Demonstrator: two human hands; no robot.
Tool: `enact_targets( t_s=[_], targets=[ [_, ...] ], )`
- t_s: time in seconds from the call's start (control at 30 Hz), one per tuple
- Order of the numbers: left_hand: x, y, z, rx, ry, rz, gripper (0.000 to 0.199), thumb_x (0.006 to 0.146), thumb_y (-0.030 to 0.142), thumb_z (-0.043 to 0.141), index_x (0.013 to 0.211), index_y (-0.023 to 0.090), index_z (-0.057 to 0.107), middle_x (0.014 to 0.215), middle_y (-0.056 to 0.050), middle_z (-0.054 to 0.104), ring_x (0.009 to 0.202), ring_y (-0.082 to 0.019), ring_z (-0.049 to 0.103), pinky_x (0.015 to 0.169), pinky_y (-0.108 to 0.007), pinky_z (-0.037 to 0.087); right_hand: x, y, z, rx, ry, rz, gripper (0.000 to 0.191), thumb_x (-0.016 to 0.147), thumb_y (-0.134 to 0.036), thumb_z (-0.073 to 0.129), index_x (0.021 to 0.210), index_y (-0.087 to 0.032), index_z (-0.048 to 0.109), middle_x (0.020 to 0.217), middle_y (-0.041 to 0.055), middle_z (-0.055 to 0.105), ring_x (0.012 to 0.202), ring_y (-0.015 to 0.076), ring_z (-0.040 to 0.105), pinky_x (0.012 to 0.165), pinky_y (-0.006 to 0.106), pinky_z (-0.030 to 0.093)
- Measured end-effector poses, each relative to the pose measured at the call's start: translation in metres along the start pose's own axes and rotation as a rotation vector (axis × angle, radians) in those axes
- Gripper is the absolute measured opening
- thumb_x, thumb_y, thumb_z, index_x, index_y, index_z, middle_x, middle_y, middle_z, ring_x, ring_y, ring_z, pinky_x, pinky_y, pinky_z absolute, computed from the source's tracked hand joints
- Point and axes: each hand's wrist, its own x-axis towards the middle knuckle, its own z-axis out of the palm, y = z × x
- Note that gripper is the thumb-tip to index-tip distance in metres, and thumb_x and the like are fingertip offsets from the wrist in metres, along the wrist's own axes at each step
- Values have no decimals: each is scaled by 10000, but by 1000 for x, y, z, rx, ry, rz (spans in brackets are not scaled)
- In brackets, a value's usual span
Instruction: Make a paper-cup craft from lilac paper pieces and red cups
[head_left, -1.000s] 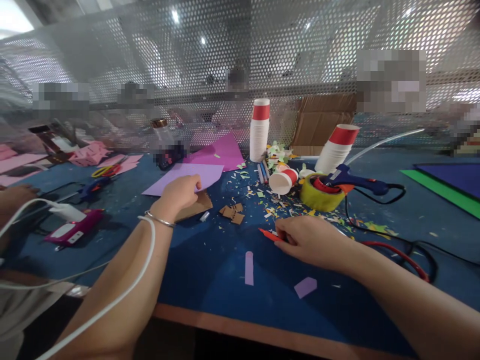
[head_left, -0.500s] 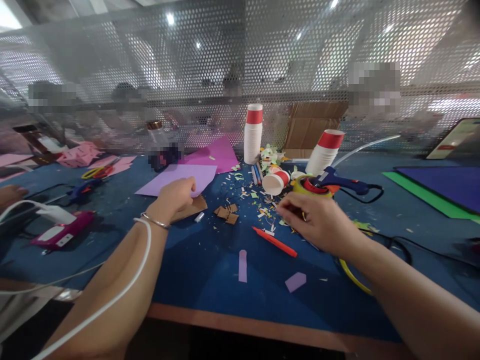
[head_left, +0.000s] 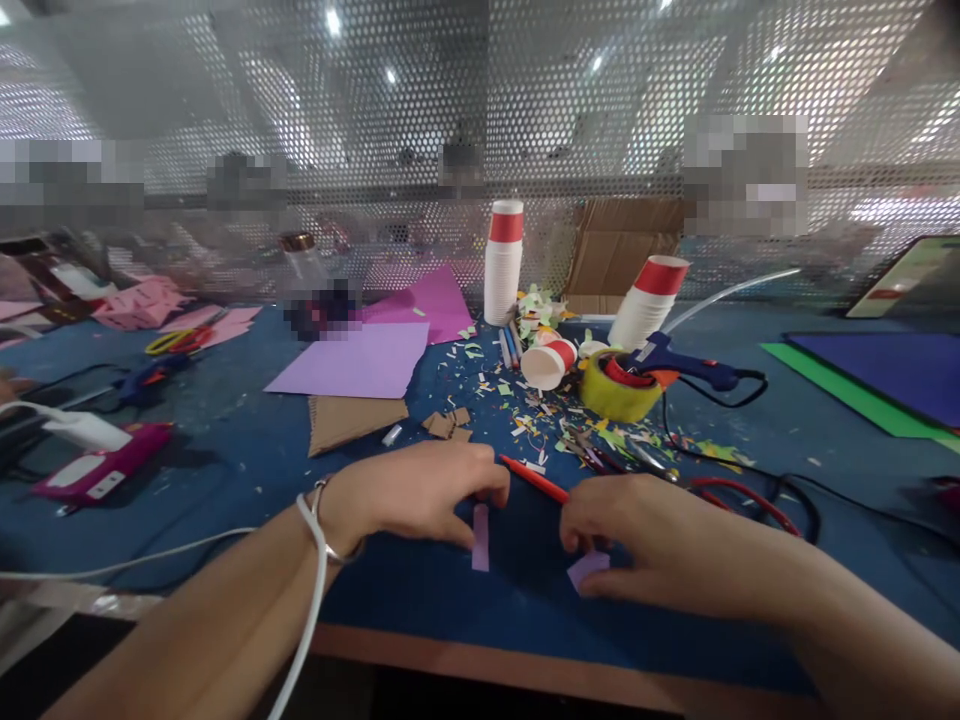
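Note:
My left hand [head_left: 435, 490] is over the blue table, its thumb and fingers apart at the top of a narrow purple paper strip [head_left: 481, 545]. On the right, my right hand [head_left: 622, 530] has its thumb and index finger around a small purple paper piece [head_left: 585, 570] lying on the table; the fingers are apart, not pinched. A red pen [head_left: 536, 480] lies between the two hands. Beyond my left hand are small cardboard pieces [head_left: 448, 424], a larger corrugated cardboard piece [head_left: 349, 422] and a purple sheet [head_left: 352, 360].
Behind are stacked paper cups [head_left: 502, 275], a tipped cup [head_left: 547, 365], yellow tape [head_left: 619, 395] with a blue glue gun [head_left: 675, 362], and paper scraps. A magenta power strip [head_left: 109, 465] is at left; a red-handled tool lies beyond my right hand.
Both hands have moved nearer the table's front edge. My left hand has left the purple sheet and cardboard for the strip; my right hand has come from the scraps to the small purple piece.

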Motion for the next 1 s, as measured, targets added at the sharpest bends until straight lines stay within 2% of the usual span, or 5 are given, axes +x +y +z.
enact_targets(
  t_s=[0.23, 0.37, 0.73, 0.87, 1.0],
  targets=[
    [2, -2, 2, -20, -30, -3, 153, 783, 244, 766, 826, 210, 623, 890, -12, 589, 806, -180, 563, 669, -277, 390, 1, -3, 3, 4, -45, 48, 108, 799, -154, 713, 805, -213, 623, 868, -52, 657, 793, 128, 591, 698, 241, 388],
    [3, 0, 1, -65, -37, 2, 256, 770, 175, 753, 991, 237, 639, 919, -11, 611, 835, -189, 571, 698, -293, 396, 4, -4, 4, 27, -26, 53, 132, 803, -146, 715, 774, -205, 601, 809, -47, 644, 719, 120, 560, 639, 232, 367],
    [3, -5, 0, -49, -11, 44, 103, 806, 143, 683, 749, 209, 629, 853, -6, 628, 794, -169, 572, 677, -289, 383, 34, 7, 18, -10, 395, 20, 97, 883, -109, 583, 841, -178, 635, 818, 21, 646, 754, 153, 582, 687, 263, 428],
    [8, -19, -1, -110, 120, -77, 48, 866, 244, 644, 838, 211, 666, 787, 1, 635, 691, -151, 563, 628, -277, 374, 32, 6, 16, 69, 563, 30, 142, 960, -193, 519, 885, -207, 639, 862, 43, 681, 808, 190, 632, 725, 308, 477],
    [13, -25, 2, -203, 280, -76, 132, 835, 322, 694, 892, 203, 679, 848, -17, 627, 726, -162, 572, 655, -280, 408, 1, -5, 9, -14, 876, 98, 111, 968, -245, 530, 1028, -278, 617, 1006, 68, 698, 908, 240, 656, 800, 374, 527]
  ],
)
